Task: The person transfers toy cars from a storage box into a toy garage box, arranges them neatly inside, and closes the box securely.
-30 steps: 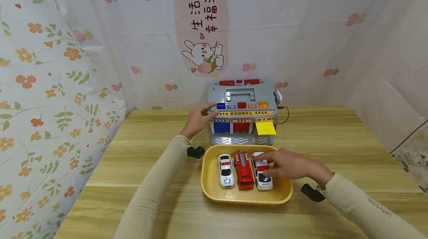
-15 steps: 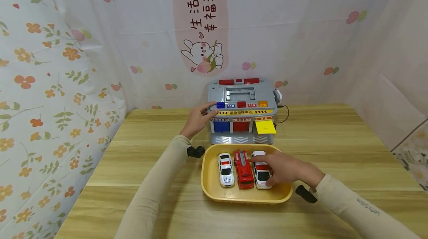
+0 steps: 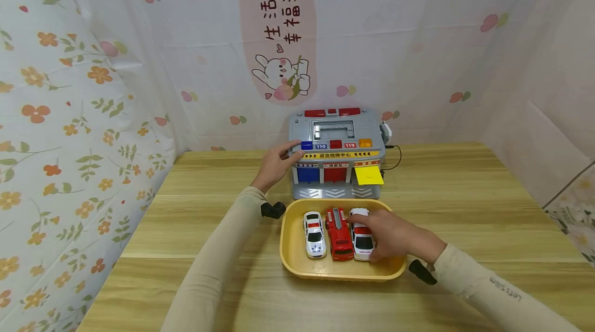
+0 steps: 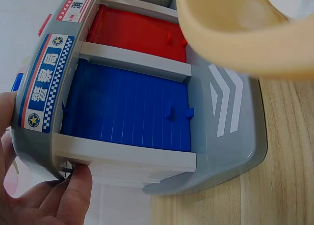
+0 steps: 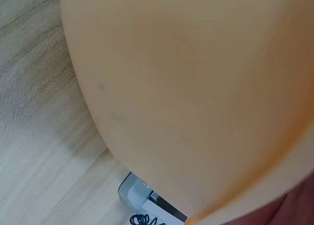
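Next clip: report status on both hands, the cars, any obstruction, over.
Left hand grips toy station. Right hand curled round rightmost white car, in yellow tray. Red fire truck close alongside.

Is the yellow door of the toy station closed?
No, the yellow door sticks outward, unlike the closed blue door and red door.

Smooth grey plastic is seen on the toy station (image 4: pixel 248 141), with a gloss caught on its base. Its blue door (image 4: pixel 127 107) is made of grooved plastic with a faint sheen, while a flat, matt look is given by the yellow flap (image 3: pixel 369 176). The tray (image 3: pixel 344 276) is moulded in smooth plastic. Glossy bodies are shown by the red fire engine (image 3: pixel 340 239) and white police car (image 3: pixel 316 240). The worktop (image 3: pixel 223 182) is wood-grained; the backdrop (image 3: pixel 409 68) is hung in wrinkled, matt cloth.
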A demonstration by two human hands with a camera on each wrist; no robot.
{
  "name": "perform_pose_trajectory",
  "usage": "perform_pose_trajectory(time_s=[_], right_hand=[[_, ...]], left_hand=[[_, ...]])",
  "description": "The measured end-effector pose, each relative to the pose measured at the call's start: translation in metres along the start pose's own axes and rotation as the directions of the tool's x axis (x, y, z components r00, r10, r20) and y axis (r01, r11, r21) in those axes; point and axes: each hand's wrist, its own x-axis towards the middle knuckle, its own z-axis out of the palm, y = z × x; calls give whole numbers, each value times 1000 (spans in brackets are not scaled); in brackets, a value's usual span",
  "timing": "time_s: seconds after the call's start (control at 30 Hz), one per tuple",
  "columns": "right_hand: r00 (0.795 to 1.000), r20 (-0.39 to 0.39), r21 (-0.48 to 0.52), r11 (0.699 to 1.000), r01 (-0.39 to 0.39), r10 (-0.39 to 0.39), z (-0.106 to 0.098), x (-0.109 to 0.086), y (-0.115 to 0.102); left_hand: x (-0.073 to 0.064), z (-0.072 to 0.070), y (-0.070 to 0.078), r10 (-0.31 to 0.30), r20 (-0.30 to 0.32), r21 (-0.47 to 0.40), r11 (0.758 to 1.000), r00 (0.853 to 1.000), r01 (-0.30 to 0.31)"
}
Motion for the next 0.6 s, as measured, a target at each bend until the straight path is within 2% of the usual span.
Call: perform_pose_trajectory(time_s=[0.3, 0.6], right_hand=[[1000, -8, -17, 1000, -8, 8, 1, -2, -2], [999, -3, -42, 998, -47, 46, 0, -7, -4]], left_hand=[[0, 0, -1, -18, -4, -16, 1000, 1000, 18], [0, 1, -1, -10, 1, -14, 1000, 1000, 10]])
